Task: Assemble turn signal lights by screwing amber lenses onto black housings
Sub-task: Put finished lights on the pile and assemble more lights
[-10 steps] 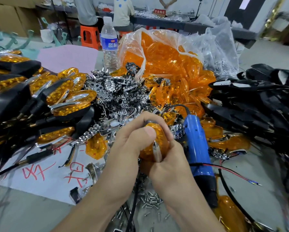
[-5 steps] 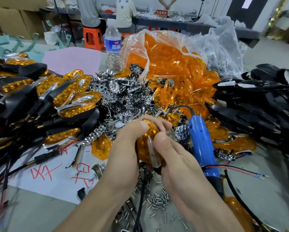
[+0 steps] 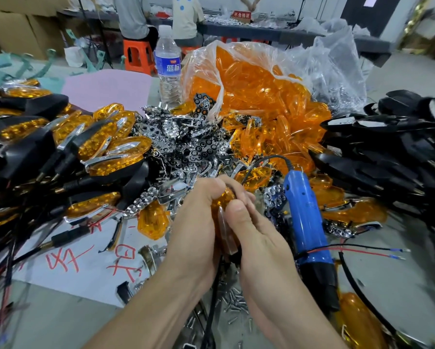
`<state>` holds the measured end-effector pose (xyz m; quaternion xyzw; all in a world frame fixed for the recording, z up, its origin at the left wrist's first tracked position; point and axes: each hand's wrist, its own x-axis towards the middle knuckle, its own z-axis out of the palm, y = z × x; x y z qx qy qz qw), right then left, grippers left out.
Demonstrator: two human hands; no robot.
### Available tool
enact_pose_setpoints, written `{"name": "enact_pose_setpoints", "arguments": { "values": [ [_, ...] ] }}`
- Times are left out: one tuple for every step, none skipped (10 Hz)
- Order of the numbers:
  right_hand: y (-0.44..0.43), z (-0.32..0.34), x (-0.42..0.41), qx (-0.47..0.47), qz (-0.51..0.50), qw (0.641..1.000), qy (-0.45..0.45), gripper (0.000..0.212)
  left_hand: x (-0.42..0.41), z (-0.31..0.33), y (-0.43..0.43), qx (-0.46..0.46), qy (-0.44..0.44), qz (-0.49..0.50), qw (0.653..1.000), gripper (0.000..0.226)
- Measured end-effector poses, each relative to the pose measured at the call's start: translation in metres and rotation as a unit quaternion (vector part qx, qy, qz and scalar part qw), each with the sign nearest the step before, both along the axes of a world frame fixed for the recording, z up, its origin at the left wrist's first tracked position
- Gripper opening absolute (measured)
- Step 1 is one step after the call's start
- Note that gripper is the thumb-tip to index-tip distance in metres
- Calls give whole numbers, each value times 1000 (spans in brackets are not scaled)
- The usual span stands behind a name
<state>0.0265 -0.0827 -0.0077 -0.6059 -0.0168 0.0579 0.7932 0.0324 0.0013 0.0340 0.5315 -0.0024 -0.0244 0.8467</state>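
Observation:
My left hand (image 3: 196, 222) and my right hand (image 3: 259, 238) are pressed together at the table's middle, both gripping one turn signal light (image 3: 224, 205). Its amber lens shows between the fingers, with a chrome strip running down toward the wrists. Most of the light is hidden by my fingers. A blue electric screwdriver (image 3: 307, 222) lies just right of my right hand, untouched. Loose screws (image 3: 236, 303) are scattered below my wrists. A clear bag of amber lenses (image 3: 256, 91) stands behind.
Finished lights with black housings (image 3: 60, 152) are piled at the left. Bare black housings (image 3: 387, 152) with wires fill the right. Chrome reflectors (image 3: 186, 144) are heaped in the centre. A water bottle (image 3: 169, 69) stands at the back. Two people sit at a far bench.
Both hands have shifted their grip on the light, with my right thumb moving up over the lens. The screwdriver stays where it lay.

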Motion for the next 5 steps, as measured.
{"name": "enact_pose_setpoints", "arguments": {
  "values": [
    [1,2,1,15,-12,1000,25,19,-2,1,0,23,-5,3,1000,31],
    [-1,3,3,28,-19,999,42,27,-6,4,-2,29,5,17,999,29],
    [0,5,5,33,-22,997,60,58,-8,9,1,45,5,1,999,25],
    [0,3,8,30,-43,997,55,63,-10,19,3,28,0,-2,1000,20],
    [-1,1,9,6,-38,998,44,52,-3,9,11,48,-10,-1,999,32]
  ]
}}
